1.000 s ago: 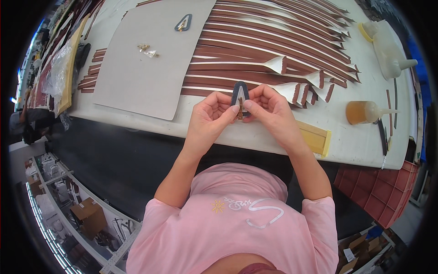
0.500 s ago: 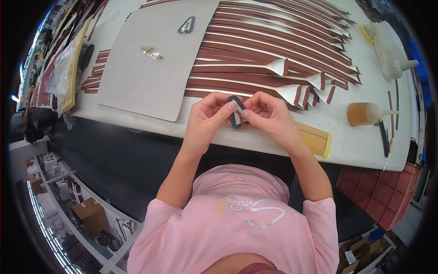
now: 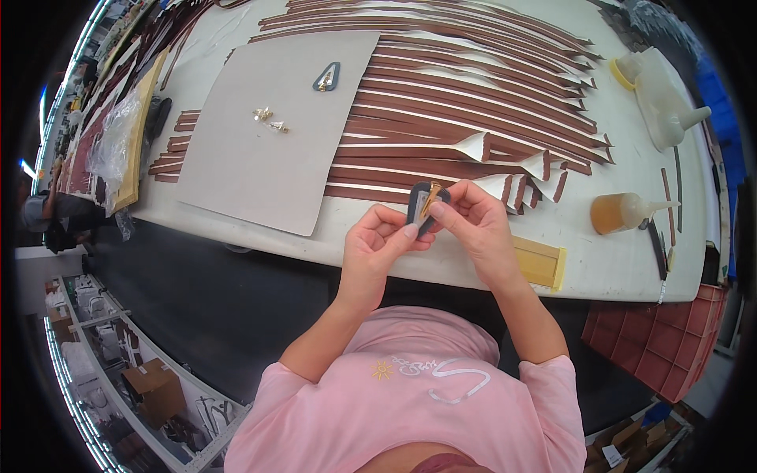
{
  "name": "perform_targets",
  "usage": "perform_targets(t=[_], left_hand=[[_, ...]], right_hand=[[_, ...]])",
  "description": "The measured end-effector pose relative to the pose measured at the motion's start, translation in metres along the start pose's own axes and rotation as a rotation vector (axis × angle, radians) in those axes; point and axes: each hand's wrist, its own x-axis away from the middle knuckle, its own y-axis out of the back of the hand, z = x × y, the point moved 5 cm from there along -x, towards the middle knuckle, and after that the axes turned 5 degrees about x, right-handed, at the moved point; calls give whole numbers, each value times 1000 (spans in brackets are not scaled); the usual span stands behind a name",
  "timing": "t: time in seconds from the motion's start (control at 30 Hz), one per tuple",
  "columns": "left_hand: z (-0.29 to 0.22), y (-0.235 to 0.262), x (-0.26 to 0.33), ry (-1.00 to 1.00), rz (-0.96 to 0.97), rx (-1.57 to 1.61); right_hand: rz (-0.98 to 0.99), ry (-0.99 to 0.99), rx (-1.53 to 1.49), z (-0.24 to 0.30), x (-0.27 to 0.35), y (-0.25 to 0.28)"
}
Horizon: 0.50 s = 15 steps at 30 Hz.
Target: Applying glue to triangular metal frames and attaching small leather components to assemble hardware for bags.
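Close to the table's front edge, my two hands meet around a small dark grey rounded tag (image 3: 415, 203) with a pale centre and a gold metal fitting (image 3: 430, 195) on it. My left hand (image 3: 380, 243) pinches the tag's lower edge between thumb and fingers. The thumb of my right hand (image 3: 476, 230) presses at the gold fitting, and its fingers curl behind the tag. A similar triangular tag (image 3: 326, 77) with gold hardware lies on the grey board (image 3: 252, 173). Small gold metal fittings (image 3: 270, 120) lie on that board too.
Rows of brown-and-white strips (image 3: 473, 102) with flared ends cover the table behind my hands. On the right are an amber-filled bottle (image 3: 617, 214), a white squeeze bottle (image 3: 661, 102) and tools (image 3: 658, 248). A yellowish block (image 3: 540, 262) lies at the front edge, a red crate (image 3: 658, 339) below.
The tag has turned in my hands and its gold fitting now points up toward the far side. My left hand has shifted down and right to the tag's lower edge.
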Motion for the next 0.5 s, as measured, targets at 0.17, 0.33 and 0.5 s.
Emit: perform_targets(t=[0.17,0.33,0.5], left_hand=[[-11,-6,-3,-123,53,-158],[-5,4,-6,-135,51,-142],[-4,13,-5,-123,47,-212]], right_hand=[[44,-53,142,0,1,9],[79,-90,85,-10,2,1],[90,-49,83,-17,2,1]])
